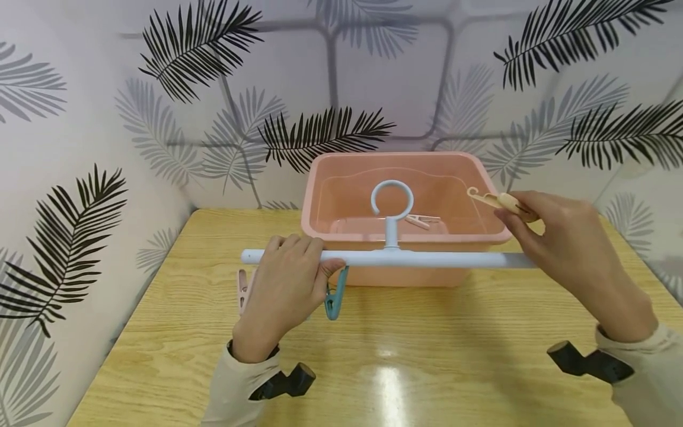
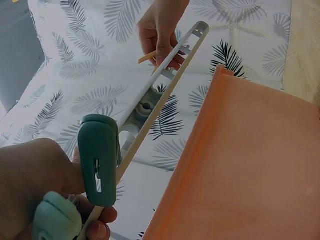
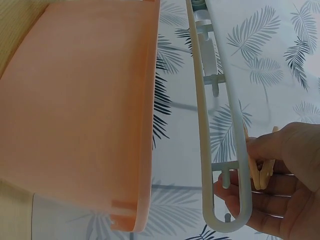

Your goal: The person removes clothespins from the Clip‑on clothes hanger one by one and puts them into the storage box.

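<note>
My left hand [image 1: 285, 287] grips the light blue bar of a clip hanger [image 1: 443, 259] near its left end, with the ring hook upright at mid-bar. Beside that hand hang a teal clothespin [image 1: 335, 299] and a pale pink clothespin [image 1: 242, 290]. A light green clothespin [image 2: 57, 217] shows close to the same hand in the left wrist view. Between thumb and fingers, my right hand [image 1: 578, 252] pinches a cream-yellow clothespin [image 1: 512, 206], whose small hook points left. It is held near the hanger's right end. The right wrist view shows mounting pegs [image 3: 215, 82] inside the bar's frame.
A pink plastic basin [image 1: 395, 238] stands behind the bar at the table's back, with pale clothespins [image 1: 418, 222] in it. The wooden table [image 1: 384, 356] reaches back to a wall covering [image 1: 384, 83] printed with leaves.
</note>
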Tool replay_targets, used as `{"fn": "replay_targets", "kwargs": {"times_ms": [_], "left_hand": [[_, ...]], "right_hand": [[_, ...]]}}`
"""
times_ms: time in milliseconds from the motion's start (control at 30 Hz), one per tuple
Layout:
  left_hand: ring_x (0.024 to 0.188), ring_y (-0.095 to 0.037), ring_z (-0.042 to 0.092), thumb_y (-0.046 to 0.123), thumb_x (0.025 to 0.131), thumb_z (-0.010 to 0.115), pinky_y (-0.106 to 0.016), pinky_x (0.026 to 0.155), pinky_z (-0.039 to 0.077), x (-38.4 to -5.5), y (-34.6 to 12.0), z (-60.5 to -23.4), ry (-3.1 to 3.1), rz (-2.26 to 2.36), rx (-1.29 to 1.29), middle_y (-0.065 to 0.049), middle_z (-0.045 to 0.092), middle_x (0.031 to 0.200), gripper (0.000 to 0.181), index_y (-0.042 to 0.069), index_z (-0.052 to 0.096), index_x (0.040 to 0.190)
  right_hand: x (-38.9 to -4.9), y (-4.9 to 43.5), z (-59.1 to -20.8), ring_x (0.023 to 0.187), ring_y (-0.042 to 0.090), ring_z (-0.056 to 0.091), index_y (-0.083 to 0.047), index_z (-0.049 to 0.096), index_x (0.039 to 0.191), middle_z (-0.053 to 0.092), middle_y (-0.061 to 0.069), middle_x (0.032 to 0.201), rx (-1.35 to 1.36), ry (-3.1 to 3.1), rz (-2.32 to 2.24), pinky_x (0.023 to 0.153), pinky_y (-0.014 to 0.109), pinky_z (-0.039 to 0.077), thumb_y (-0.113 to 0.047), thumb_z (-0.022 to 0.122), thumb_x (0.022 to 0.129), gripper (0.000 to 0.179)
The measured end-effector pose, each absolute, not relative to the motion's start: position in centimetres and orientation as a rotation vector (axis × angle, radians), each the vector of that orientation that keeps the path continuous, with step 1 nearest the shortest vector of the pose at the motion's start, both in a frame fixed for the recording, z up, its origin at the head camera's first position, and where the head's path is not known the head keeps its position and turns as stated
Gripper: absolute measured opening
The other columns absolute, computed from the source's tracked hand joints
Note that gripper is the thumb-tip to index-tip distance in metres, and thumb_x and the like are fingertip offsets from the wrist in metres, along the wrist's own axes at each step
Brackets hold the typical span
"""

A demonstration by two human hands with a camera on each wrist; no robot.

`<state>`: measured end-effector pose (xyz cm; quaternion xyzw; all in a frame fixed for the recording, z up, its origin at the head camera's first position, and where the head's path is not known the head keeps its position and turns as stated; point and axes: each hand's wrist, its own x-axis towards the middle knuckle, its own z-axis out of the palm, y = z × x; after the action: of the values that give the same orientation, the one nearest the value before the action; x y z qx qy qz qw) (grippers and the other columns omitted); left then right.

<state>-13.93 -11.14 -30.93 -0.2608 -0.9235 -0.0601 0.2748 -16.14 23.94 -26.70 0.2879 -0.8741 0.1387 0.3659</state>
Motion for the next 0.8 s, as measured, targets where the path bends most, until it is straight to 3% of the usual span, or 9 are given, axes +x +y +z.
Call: {"fn": "replay_targets", "kwargs": {"times_ms": [133, 333, 467, 800], "left_hand": [[0.061, -0.021, 0.047, 0.034, 0.097, 0.056, -0.035, 0.065, 0.037, -14.0, -11.1, -30.9, -2.478, -0.158, -0.7, 0.0, 0.039, 0.062, 0.037, 0.012, 0.045, 0.07], [0.06, -0.02, 0.046, 0.035, 0.097, 0.056, -0.035, 0.065, 0.037, -13.9, -11.1, -30.9, -2.486, -0.163, -0.698, 0.001, 0.037, 0.061, 0.037, 0.012, 0.044, 0.07], [0.06, -0.02, 0.045, 0.035, 0.097, 0.056, -0.035, 0.064, 0.037, -13.8, -11.1, -30.9, -2.487, -0.168, -0.7, 0.001, 0.038, 0.061, 0.037, 0.013, 0.044, 0.07], [0.061, -0.02, 0.048, 0.035, 0.097, 0.057, -0.035, 0.065, 0.038, -13.8, -11.1, -30.8, -2.484, -0.163, -0.704, 0.001, 0.039, 0.061, 0.037, 0.012, 0.045, 0.07]], "right_hand": [[-16.4, 23.9, -26.6, 0.053, 0.017, 0.049, -0.003, 0.061, 0.083, 0.061, 0.005, 0.067, 0.721, -2.26, 0.347, 0.053, 0.027, 0.035, -0.001, 0.078, 0.076, 0.018], [-16.7, 24.0, -26.4, 0.061, 0.028, 0.065, -0.002, 0.064, 0.084, 0.066, 0.009, 0.07, 0.744, -2.257, 0.374, 0.053, 0.038, 0.044, -0.001, 0.076, 0.079, 0.014], [-16.8, 24.1, -26.3, 0.064, 0.031, 0.067, -0.001, 0.065, 0.087, 0.068, 0.011, 0.073, 0.754, -2.265, 0.383, 0.055, 0.043, 0.047, -0.003, 0.075, 0.081, 0.011], [-17.5, 24.2, -25.8, 0.057, 0.025, 0.061, -0.005, 0.058, 0.075, 0.062, 0.007, 0.064, 0.769, -2.25, 0.34, 0.054, 0.043, 0.046, -0.001, 0.075, 0.079, 0.018]]}}
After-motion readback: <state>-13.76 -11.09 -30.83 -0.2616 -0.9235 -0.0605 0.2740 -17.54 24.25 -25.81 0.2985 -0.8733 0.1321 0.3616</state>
